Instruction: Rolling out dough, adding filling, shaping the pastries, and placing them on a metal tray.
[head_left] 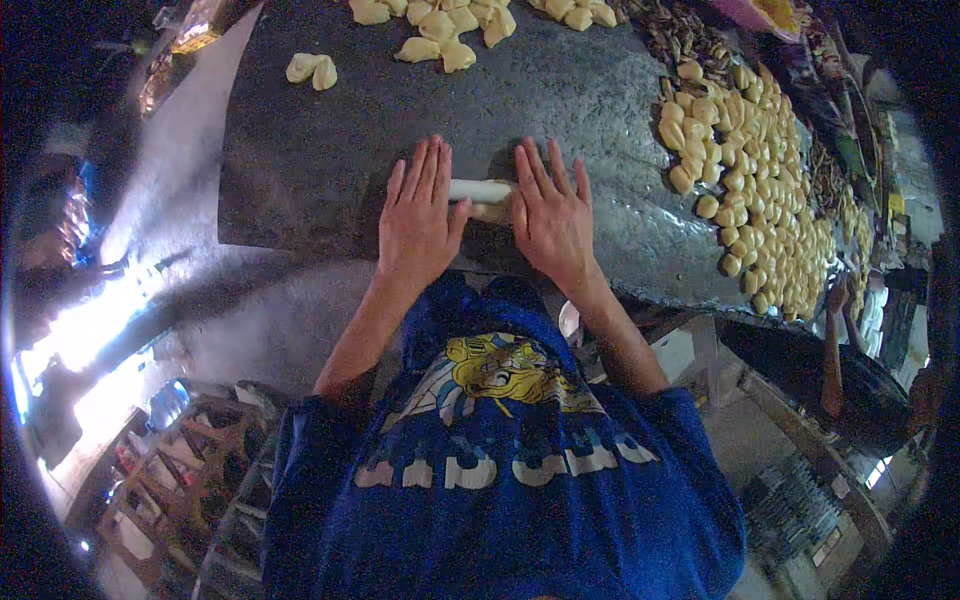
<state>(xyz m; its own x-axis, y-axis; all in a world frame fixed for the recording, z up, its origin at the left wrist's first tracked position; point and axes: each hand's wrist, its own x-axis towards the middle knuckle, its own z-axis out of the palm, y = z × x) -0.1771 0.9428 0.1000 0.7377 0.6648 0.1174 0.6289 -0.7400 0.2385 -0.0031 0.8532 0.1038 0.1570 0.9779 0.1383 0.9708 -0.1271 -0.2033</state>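
A pale rolling pin lies crosswise on the dark worktop near its front edge. Flat on its left end rests my left hand, fingers stretched forward. My right hand lies the same way over the other end, its fingers straight and slightly spread. Only the middle of the pin shows between my hands. Just below it a bit of pale dough is visible, most of it covered by the pin and my hands.
A pair of dough pieces sits at the far left, with more dough lumps along the far edge. Many round dough balls cover the right side. Another person's arm shows at the far right. A wooden rack stands lower left.
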